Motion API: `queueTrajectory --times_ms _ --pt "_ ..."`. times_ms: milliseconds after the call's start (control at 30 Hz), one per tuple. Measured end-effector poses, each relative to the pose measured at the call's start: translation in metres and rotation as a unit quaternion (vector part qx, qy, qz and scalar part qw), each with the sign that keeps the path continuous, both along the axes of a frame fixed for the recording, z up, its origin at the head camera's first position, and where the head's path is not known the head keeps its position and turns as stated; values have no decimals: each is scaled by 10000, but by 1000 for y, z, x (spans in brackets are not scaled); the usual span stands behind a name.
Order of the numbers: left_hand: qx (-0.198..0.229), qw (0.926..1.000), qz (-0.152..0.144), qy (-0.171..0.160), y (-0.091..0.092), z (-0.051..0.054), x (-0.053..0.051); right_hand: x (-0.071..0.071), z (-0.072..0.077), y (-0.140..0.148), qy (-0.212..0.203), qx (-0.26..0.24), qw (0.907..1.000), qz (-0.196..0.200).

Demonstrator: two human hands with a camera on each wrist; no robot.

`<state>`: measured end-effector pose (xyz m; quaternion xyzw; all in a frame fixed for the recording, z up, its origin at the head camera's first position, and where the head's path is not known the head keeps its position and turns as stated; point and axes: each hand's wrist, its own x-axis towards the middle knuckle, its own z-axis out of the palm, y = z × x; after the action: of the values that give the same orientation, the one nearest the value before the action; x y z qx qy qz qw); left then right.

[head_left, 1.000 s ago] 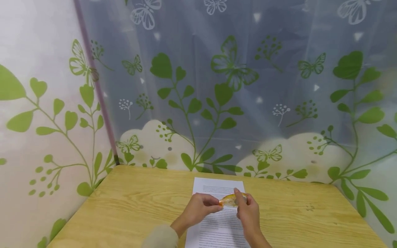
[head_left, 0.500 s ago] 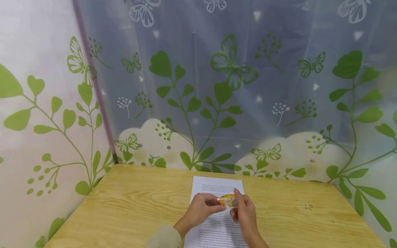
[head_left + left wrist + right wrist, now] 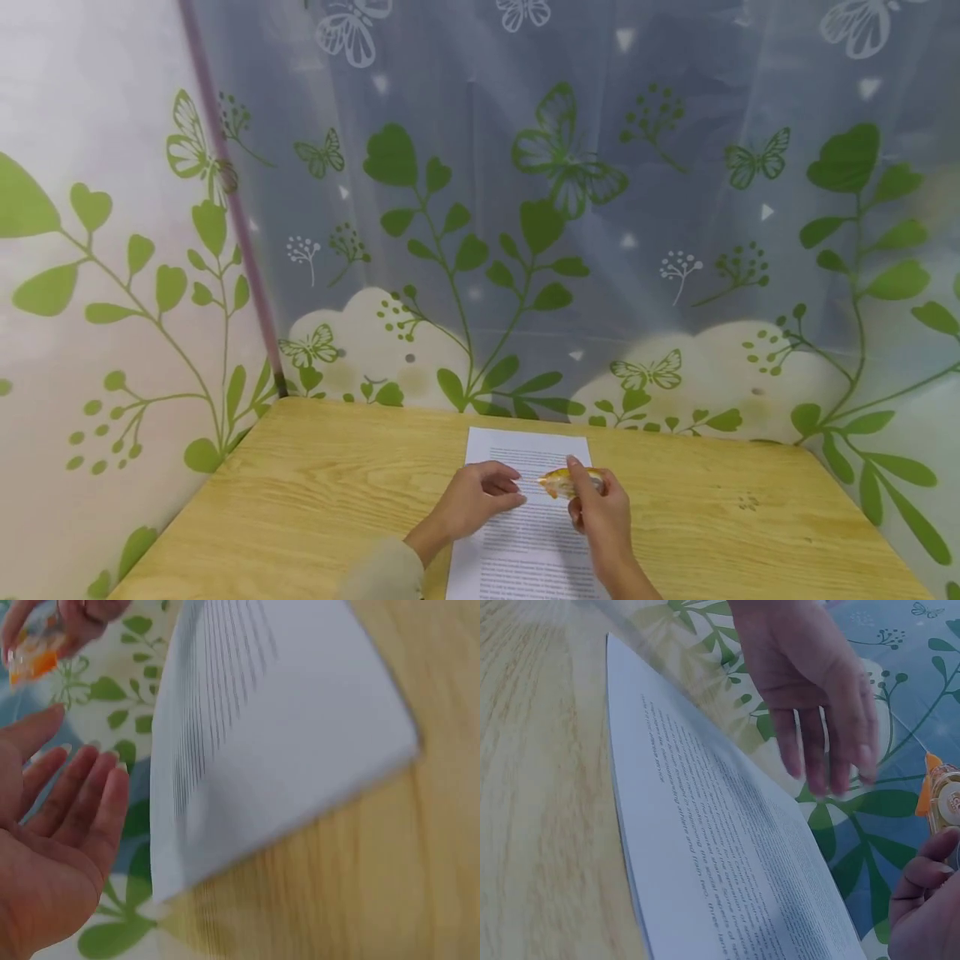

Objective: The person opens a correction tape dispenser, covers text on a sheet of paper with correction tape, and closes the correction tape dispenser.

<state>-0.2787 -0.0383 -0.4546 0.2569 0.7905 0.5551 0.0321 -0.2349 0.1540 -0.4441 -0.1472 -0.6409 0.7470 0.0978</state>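
A small correction tape dispenser point(image 3: 555, 482), with a clear yellowish case and an orange tip, is held in my right hand point(image 3: 604, 512) above the printed sheets point(image 3: 517, 533). The right wrist view shows its orange end piece point(image 3: 928, 786) and part of a round reel; a thin pale line runs up from the tip. My left hand point(image 3: 474, 498) hovers to its left, apart from the dispenser. In the left wrist view this left hand point(image 3: 64, 825) has its fingers extended and parted, and nothing is seen between them.
The stack of printed paper lies on a light wooden table point(image 3: 337, 483). A curtain point(image 3: 480, 250) with green leaves and butterflies hangs behind the table and along its sides.
My left hand's fingers were at the orange tip of the dispenser and have drawn away to the left. The right hand shifted left, then back right, holding the dispenser throughout.
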Motion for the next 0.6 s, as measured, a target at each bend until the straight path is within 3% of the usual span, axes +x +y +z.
queueTrajectory --times_ms 133,233,333,433,600 --pt "-796 9941 550 486 -22 1 -11 -1 0 5 -45 -42 10000 26" --pt "-1705 9798 741 738 -36 3 -18 -1 -1 7 -88 51 9999 33" --pt "-2714 9543 638 1072 -46 7 -23 -1 -3 9 -156 171 9997 12" --pt "-3453 9271 450 1387 -51 8 -28 -1 -5 12 -243 278 9993 -22" --pt "-4184 8921 82 1705 -55 3 -33 -2 -8 16 -313 366 9988 -68"
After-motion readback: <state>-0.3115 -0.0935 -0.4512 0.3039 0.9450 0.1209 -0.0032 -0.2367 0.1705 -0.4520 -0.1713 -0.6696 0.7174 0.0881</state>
